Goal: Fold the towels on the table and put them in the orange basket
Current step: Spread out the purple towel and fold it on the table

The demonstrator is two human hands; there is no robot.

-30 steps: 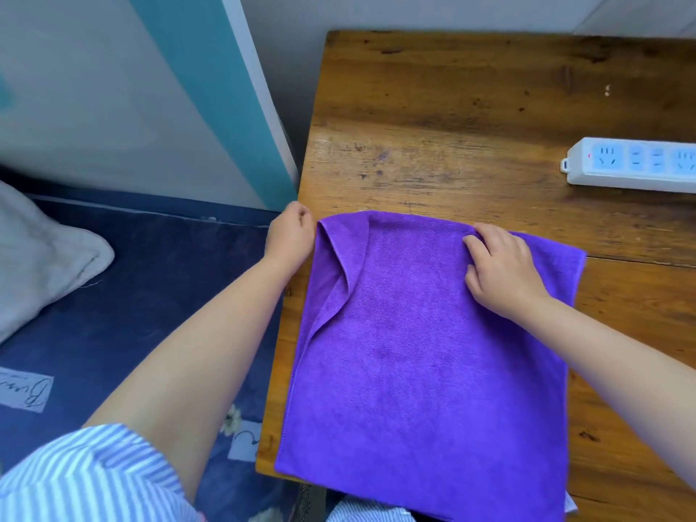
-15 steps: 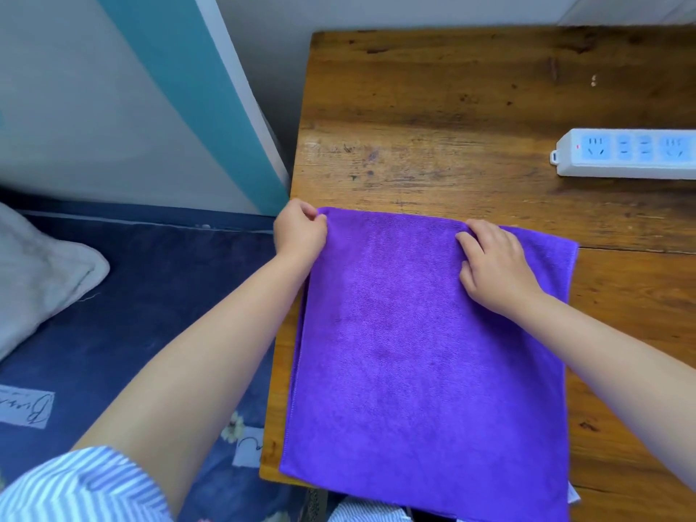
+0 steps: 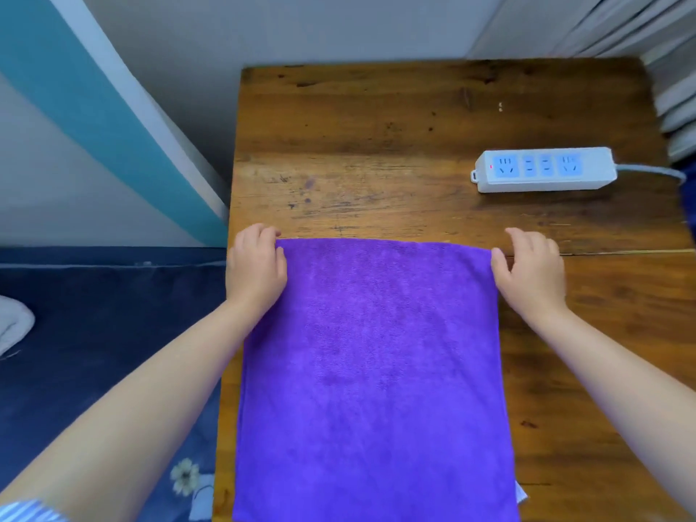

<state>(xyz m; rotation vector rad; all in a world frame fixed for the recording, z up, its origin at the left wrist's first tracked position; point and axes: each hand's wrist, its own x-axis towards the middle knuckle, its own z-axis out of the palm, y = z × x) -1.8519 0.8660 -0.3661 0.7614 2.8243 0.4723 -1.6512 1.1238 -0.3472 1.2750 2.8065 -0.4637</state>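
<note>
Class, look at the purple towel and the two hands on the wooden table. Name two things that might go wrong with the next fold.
1. The purple towel overhangs the table's near edge, so it may slide off.
2. The left hand and right hand sit at the far corners only; the near layers may shift, leaving a crooked fold.

A worn wooden table point(image 3: 376, 118) with dark stains and scratches carries the things. A purple towel point(image 3: 376, 371) lies flat on its near half, its near edge reaching the table's front edge. A white power strip point(image 3: 544, 169) with blue sockets lies on the far right part, well apart from the towel, its cable running off to the right.
</note>
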